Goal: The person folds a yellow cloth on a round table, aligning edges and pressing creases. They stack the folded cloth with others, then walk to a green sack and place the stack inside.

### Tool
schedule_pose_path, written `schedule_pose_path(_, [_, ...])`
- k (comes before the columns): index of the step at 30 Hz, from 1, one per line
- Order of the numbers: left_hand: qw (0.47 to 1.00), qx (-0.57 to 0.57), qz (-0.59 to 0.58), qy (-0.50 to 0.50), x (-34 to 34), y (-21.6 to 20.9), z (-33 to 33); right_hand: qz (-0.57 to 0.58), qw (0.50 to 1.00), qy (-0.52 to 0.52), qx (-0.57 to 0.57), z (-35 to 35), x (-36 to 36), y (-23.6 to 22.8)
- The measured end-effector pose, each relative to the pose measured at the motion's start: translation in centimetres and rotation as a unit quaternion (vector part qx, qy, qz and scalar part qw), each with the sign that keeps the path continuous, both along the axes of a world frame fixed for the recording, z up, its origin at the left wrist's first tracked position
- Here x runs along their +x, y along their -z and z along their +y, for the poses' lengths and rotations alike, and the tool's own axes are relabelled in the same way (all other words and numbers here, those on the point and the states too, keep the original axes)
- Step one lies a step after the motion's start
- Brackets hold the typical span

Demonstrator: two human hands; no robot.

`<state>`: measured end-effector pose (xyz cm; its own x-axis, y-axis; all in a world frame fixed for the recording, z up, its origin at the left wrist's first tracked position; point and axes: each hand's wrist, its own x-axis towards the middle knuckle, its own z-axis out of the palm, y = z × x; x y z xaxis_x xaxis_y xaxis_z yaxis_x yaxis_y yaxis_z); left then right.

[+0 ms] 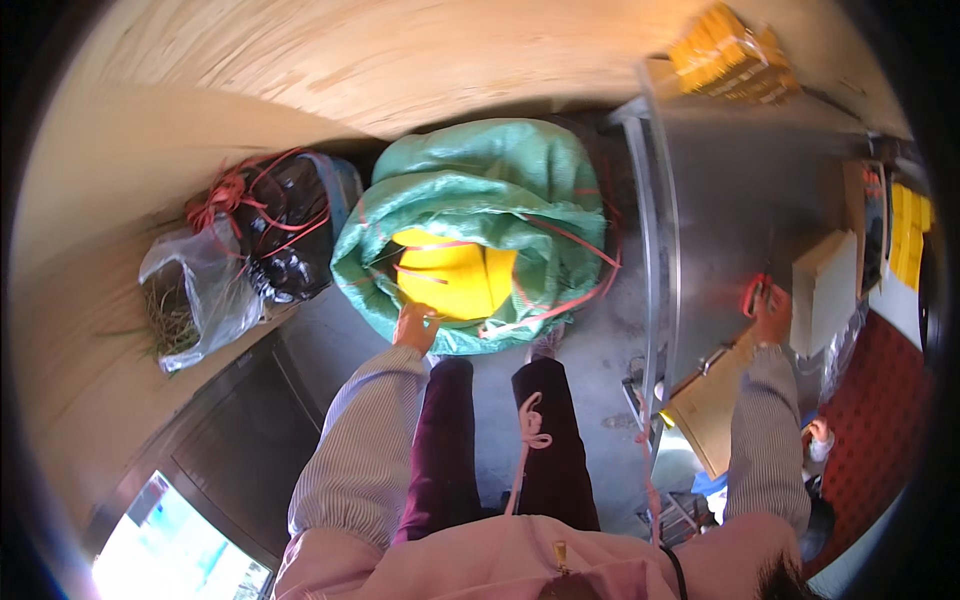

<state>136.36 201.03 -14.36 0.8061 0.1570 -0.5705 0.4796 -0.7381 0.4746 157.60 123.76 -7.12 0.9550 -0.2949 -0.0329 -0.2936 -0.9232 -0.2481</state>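
Note:
A green woven sack (480, 190) stands on the floor in front of my feet, its mouth rolled open. Inside it lies bright yellow material (465, 283), seemingly stacked or folded. My left hand (414, 326) is at the sack's near rim, fingers closed on the edge. Off to the right, over the grey metal table (715, 200), my right hand (771, 316) is closed around what look like red-handled scissors (753, 295). Their blades cannot be made out. Red string (570, 240) lies across the sack's rim.
Left of the sack are a black plastic bag (295, 235) with red string and a clear bag (205, 290) holding dry stalks. Yellow bundles (730, 55) sit at the table's far end. Cardboard (715, 410) and a box (825, 290) are near my right hand. Another person's hand (821, 431) shows at right.

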Motion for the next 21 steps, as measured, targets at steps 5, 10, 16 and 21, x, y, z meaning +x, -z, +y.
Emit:
schedule_pose_path(5, [0.992,0.049,-0.095,-0.065,5.6,4.3,1.3,0.002,0.961,-0.115,0.252,18.8,-1.0,-7.0])
schedule_pose_path(10, [0.977,0.009,-0.099,-0.187,11.1,5.3,6.5,0.322,0.711,-0.145,0.608,46.9,-6.0,-2.4])
schedule_pose_path(16, [0.977,0.005,-0.191,-0.099,14.5,2.4,14.9,0.379,0.804,-0.115,0.443,62.2,-0.8,11.9])
schedule_pose_path(21, [0.976,-0.013,-0.217,-0.014,13.4,2.3,13.9,0.232,0.842,-0.088,0.479,59.8,9.6,14.2])
